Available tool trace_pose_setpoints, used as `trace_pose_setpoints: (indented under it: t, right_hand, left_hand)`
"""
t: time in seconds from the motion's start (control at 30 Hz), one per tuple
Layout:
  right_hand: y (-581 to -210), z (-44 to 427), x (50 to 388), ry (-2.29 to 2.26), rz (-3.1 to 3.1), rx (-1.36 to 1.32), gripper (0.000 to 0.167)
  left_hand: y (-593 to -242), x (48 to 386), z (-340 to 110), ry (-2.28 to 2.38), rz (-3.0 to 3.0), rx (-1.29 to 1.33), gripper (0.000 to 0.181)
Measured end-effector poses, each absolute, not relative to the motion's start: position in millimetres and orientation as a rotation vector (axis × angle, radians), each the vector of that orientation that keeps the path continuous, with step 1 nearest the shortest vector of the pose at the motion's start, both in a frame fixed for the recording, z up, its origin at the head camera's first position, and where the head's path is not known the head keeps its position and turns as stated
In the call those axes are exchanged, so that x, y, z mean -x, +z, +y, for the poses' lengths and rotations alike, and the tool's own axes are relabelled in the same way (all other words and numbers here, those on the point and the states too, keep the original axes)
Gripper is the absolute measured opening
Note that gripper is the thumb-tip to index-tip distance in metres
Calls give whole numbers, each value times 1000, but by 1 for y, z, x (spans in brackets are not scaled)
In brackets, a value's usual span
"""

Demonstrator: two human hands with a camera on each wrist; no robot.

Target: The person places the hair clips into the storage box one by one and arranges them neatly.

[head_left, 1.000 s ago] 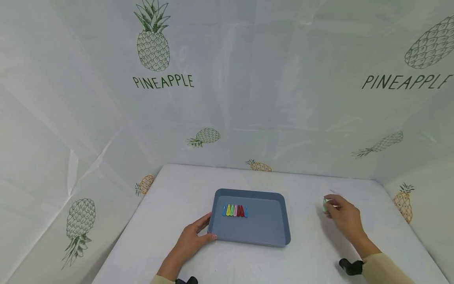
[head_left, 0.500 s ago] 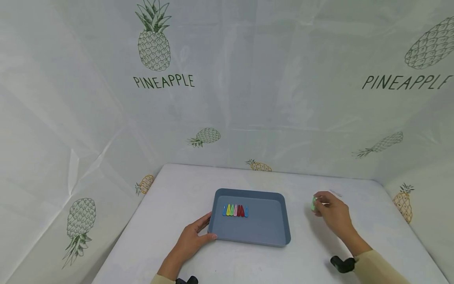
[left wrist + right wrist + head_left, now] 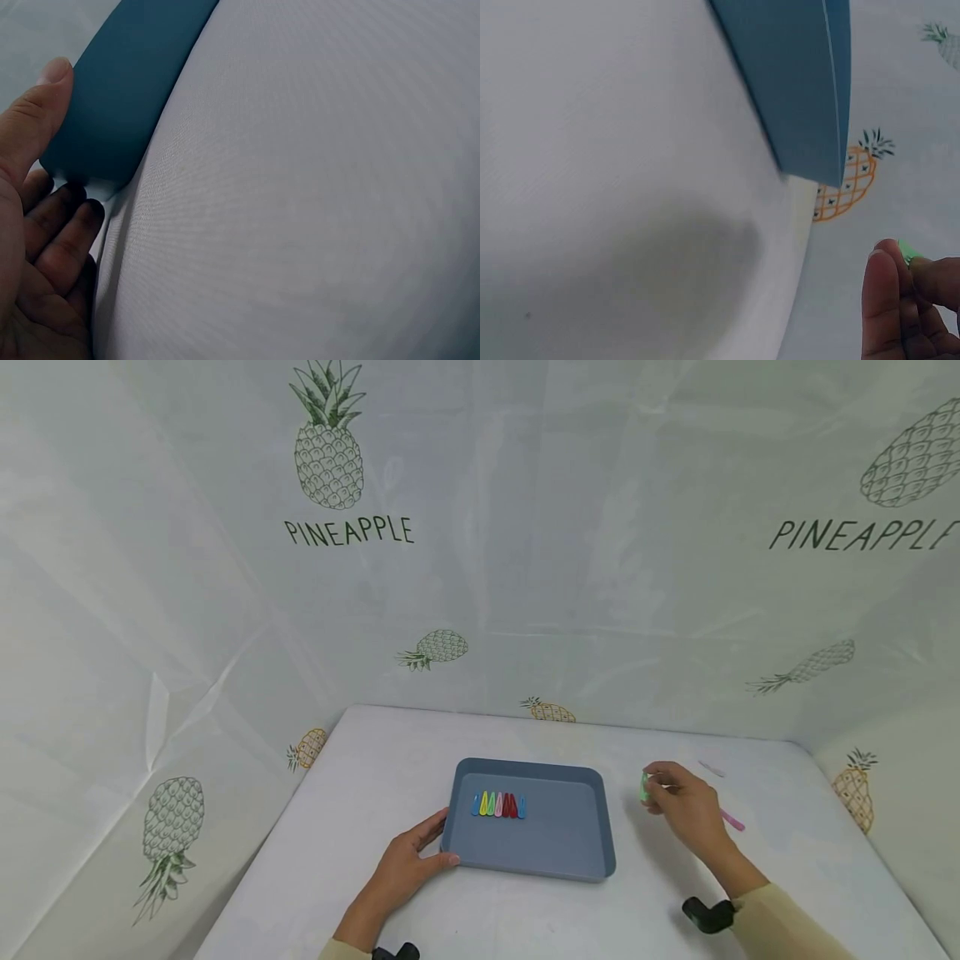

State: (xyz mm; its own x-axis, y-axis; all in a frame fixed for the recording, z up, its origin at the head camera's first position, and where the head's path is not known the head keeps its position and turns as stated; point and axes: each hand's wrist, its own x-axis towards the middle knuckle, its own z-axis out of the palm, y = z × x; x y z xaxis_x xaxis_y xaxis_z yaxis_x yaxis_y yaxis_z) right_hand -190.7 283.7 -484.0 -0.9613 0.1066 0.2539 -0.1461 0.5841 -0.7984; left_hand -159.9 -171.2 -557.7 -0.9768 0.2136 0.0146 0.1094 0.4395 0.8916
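As far as can be judged from the head view, well under way: laid in one left-to-right row in the left part of a single gray-blue tray (image 3: 570, 832), seven hair clips (image 3: 498, 808): two blue, one yellow, one green, one pink, two red. Apparently not yet placed: one loose green clip (image 3: 644, 787), pinched between thumb and fingers of the right hand (image 3: 684, 807), above the bench (image 3: 525, 914) just right of the tray. Farther right on the bench, probably left to do: one pink piece (image 3: 733, 820), partly behind that hand, and one pale piece (image 3: 712, 769) on the far side, both too small to identify. At the tray's near left corner, the left hand (image 3: 402, 868), thumb spread from fingers.

In the left wrist view, a relaxed touch around that corner, without any clip in sight.

In the right wrist view, a green tip between thumb and finger, apart from the tray.
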Motion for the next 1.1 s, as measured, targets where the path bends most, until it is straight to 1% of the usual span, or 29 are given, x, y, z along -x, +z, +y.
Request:
trace_pose_setpoints:
  t: [0.37, 0.8, 1.1]
  right_hand:
    - [-477, 261, 199, 1364, -2534, -71, 18]
    - [-472, 228, 210, 1492, -2543, -71, 24]
    - [-479, 201, 214, 1630, -2561, -7, 23]
  left_hand:
    - [-556, 159, -170, 1598, 2575, -289, 83]
    - [-554, 159, -171, 1574, 2580, -305, 82]
    - [-552, 160, -170, 1558, 2599, -290, 84]
